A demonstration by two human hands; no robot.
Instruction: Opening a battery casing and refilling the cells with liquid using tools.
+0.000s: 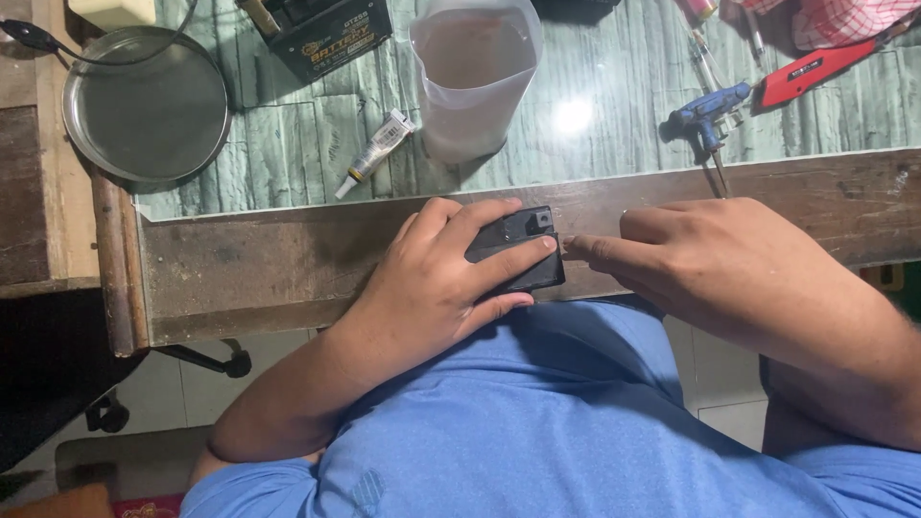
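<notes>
Black plastic box (518, 251) sits clasped under the left hand (436, 283) on the tabletop (269, 264), while the right hand (710, 264), holding nothing, presses a fingertip against its side.

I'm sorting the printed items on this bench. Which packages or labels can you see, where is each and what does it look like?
Battery box: top centre-left of the table, black block, yellow and white print.
Glue tube: left of the translucent cup, small, white, label dark and yellow.
Red utility knife: top right, black label patch.
</notes>
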